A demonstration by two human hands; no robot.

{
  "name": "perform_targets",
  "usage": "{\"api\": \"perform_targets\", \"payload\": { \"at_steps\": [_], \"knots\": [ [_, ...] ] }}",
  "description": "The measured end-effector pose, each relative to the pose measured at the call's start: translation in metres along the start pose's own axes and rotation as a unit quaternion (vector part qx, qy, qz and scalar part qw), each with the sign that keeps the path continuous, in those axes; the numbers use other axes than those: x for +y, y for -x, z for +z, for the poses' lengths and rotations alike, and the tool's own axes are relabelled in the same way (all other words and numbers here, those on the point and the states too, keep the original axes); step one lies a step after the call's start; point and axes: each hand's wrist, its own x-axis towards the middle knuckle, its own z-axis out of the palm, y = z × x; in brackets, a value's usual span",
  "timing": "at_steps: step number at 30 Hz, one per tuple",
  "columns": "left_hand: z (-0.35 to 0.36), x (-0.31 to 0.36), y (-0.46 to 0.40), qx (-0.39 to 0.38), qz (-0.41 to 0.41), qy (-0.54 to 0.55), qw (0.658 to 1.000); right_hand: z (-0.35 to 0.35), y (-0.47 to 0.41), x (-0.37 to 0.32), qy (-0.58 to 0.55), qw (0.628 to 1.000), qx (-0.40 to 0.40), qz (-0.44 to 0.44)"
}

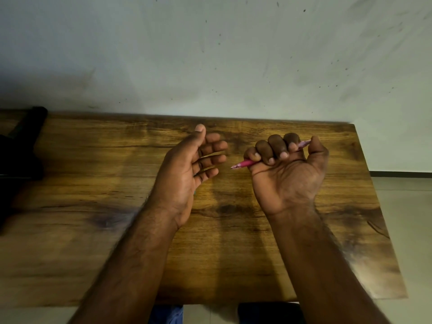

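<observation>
Wooden table [93, 183] against a scuffed pale wall [210, 54]; dark object [21, 146] at its left edge; tiled floor [406, 206] to the right.

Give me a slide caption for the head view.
Right hand grips a pink pen; left hand open above the wooden table.

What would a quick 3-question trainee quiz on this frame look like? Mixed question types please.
1. True or false: the left hand grips the pink pen.
2. Multiple choice: the pen's tip points toward A) the left hand, B) the wall, C) the table's right edge.
3. Short answer: what surface lies beneath both hands?

Key
1. False; the right hand grips it in a fist, while the left is open and holds nothing.
2. A.
3. The wooden table.
</observation>
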Motion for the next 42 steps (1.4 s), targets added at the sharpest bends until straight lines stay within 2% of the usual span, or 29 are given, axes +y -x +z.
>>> {"api": "perform_targets", "payload": {
  "at_steps": [42],
  "knots": [
    [-0.0009, 0.0049, 0.0009, -0.005, 0.017, 0.006, 1.000, 0.0049, 0.0024, 0.0017, 0.001, 1.000, -0.013, 0.005]
  ]
}}
